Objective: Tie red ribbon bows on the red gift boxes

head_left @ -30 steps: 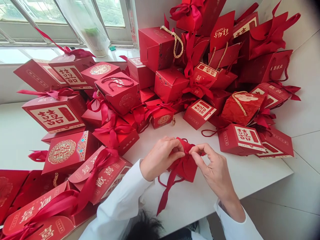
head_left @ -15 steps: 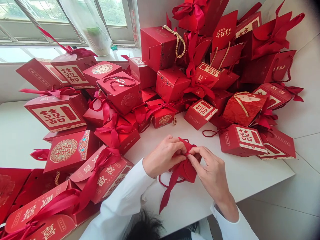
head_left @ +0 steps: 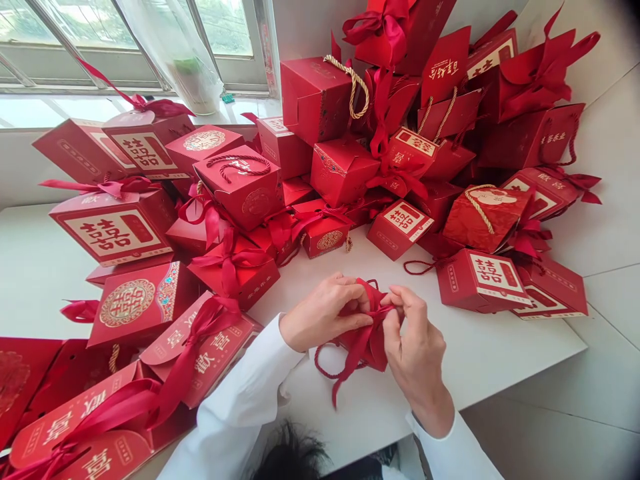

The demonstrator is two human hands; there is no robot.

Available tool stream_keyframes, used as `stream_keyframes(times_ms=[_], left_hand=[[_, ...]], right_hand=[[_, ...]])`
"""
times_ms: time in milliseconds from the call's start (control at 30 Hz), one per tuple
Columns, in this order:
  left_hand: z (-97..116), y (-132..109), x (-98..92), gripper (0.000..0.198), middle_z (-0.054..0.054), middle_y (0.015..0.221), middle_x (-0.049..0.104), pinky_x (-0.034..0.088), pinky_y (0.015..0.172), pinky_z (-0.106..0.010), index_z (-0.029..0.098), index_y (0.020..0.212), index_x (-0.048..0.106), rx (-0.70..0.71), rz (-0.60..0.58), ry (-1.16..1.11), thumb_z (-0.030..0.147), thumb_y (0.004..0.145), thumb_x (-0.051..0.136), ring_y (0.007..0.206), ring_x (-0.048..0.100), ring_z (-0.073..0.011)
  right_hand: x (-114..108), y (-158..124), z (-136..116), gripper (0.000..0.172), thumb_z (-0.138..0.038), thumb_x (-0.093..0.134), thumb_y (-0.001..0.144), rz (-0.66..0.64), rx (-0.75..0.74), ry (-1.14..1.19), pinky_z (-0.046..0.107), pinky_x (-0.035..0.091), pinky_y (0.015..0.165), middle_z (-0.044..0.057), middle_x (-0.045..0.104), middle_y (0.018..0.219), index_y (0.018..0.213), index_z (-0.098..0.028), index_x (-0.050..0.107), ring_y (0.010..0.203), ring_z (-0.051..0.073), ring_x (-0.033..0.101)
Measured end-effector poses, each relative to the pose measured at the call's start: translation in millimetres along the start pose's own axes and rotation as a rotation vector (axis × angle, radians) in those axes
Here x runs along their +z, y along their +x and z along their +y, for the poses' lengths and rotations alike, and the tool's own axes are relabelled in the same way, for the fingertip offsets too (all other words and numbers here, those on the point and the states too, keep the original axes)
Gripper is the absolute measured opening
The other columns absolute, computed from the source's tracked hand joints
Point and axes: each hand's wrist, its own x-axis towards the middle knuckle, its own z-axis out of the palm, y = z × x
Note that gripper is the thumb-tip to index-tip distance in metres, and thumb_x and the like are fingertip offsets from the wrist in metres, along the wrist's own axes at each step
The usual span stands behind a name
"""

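Observation:
A small red gift box (head_left: 376, 350) with a dark red cord handle (head_left: 320, 363) sits on the white table between my hands. Across its top runs a red ribbon (head_left: 357, 347), one tail hanging over the near side. My left hand (head_left: 327, 313) is closed on the ribbon at the left, thumb and fingers pinched near the crossing. Opposite it, my right hand (head_left: 415, 347) pinches the ribbon on the right side between thumb and fingertips. Fingers partly hide the crossing, so the knot's form is unclear.
Red gift boxes are piled at the left (head_left: 113, 223), at the back (head_left: 345, 170) and at the right (head_left: 483, 280), many with ribbons or cord handles. The white table's (head_left: 500, 360) edge slants at the right. A plastic-wrapped item (head_left: 193, 73) stands on the window sill.
My right hand has shifted slightly with its fingers curled more upright. The ribbon's hanging tail is drawn up shorter, and the box has tilted a little. My left hand moved slightly left.

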Motion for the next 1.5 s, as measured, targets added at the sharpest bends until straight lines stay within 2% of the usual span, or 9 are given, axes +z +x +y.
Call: stream_keyframes(times_ms=[133, 267, 533, 833, 900, 1100, 1200, 1333, 1500], left_hand=[[2, -2, -2.6, 0.011, 0.001, 0.080, 0.058, 0.036, 0.078, -0.025, 0.017, 0.078, 0.056, -0.022, -0.003, -0.029, 0.023, 0.086, 0.060, 0.076, 0.050, -0.0126], [8, -3, -6.2, 0.010, 0.001, 0.083, 0.059, 0.037, 0.082, -0.026, 0.017, 0.077, 0.053, 0.012, 0.021, -0.121, 0.019, 0.085, 0.059, 0.080, 0.049, -0.0127], [12, -5, -8.1, 0.007, 0.000, 0.084, 0.059, 0.042, 0.073, -0.023, 0.017, 0.086, 0.051, 0.025, 0.051, -0.279, 0.010, 0.085, 0.050, 0.075, 0.053, -0.0107], [13, -1, 4.8, 0.012, -0.001, 0.081, 0.056, 0.039, 0.069, -0.020, 0.015, 0.075, 0.064, -0.091, 0.055, -0.074, 0.004, 0.075, 0.061, 0.070, 0.051, -0.0103], [12, -2, 2.0, 0.004, -0.001, 0.079, 0.059, 0.039, 0.067, -0.020, 0.015, 0.076, 0.065, -0.084, 0.065, -0.124, 0.014, 0.080, 0.063, 0.067, 0.051, -0.0101], [13, -6, -7.0, 0.025, -0.002, 0.074, 0.066, 0.038, 0.067, -0.023, 0.013, 0.077, 0.068, -0.189, 0.108, -0.333, 0.035, 0.086, 0.059, 0.068, 0.053, -0.0118], [15, -6, -4.6, 0.026, -0.003, 0.078, 0.067, 0.040, 0.069, -0.023, 0.013, 0.080, 0.069, -0.187, 0.111, -0.481, 0.035, 0.087, 0.057, 0.071, 0.055, -0.0128], [18, -4, 5.5, 0.030, -0.006, 0.077, 0.067, 0.044, 0.066, -0.024, 0.012, 0.079, 0.068, -0.238, 0.149, -0.799, 0.039, 0.086, 0.057, 0.069, 0.056, -0.0134], [26, 0, 23.1, 0.037, -0.003, 0.064, 0.062, 0.042, 0.056, -0.020, 0.012, 0.061, 0.059, -0.382, 0.391, -0.964, 0.038, 0.087, 0.053, 0.057, 0.053, -0.0093]], right_hand=[[-6, 4, 4, 0.029, -0.016, 0.043, 0.088, -0.051, 0.236, 0.208, 0.027, 0.053, 0.063, 0.005, 0.067, 0.091, 0.117, -0.022, 0.046, 0.075, 0.018, 0.067], [-15, 15, 8, 0.032, -0.020, 0.047, 0.085, -0.212, 0.514, 0.721, 0.028, 0.051, 0.064, 0.001, 0.062, 0.082, 0.117, -0.024, 0.043, 0.070, 0.016, 0.062], [-31, 29, 16, 0.040, -0.015, 0.057, 0.077, -0.302, 0.753, 1.280, 0.025, 0.046, 0.067, -0.003, 0.058, 0.071, 0.115, -0.025, 0.049, 0.067, 0.013, 0.052], [-48, 43, 18, 0.041, -0.019, 0.068, 0.072, -0.229, 0.707, 1.410, 0.036, 0.051, 0.082, -0.002, 0.059, 0.072, 0.111, -0.029, 0.060, 0.078, 0.018, 0.059], [-56, 50, 19, 0.042, -0.021, 0.072, 0.068, -0.141, 0.669, 1.390, 0.035, 0.052, 0.083, -0.003, 0.057, 0.068, 0.108, -0.029, 0.063, 0.077, 0.017, 0.059], [-84, 66, 28, 0.034, -0.010, 0.069, 0.070, 0.068, 0.596, 1.262, 0.025, 0.053, 0.068, -0.005, 0.059, 0.067, 0.099, -0.028, 0.065, 0.067, 0.012, 0.057], [-88, 68, 31, 0.033, -0.009, 0.068, 0.071, 0.040, 0.553, 1.236, 0.024, 0.052, 0.060, -0.003, 0.062, 0.070, 0.099, -0.027, 0.066, 0.069, 0.014, 0.058], [-86, 67, 31, 0.027, -0.012, 0.069, 0.073, -0.021, 0.443, 1.258, 0.025, 0.051, 0.072, -0.003, 0.061, 0.069, 0.096, -0.026, 0.067, 0.073, 0.013, 0.056], [-84, 66, 23, 0.027, -0.019, 0.072, 0.076, -0.109, 0.292, 1.259, 0.033, 0.047, 0.081, -0.004, 0.059, 0.066, 0.100, -0.029, 0.065, 0.068, 0.015, 0.052]])
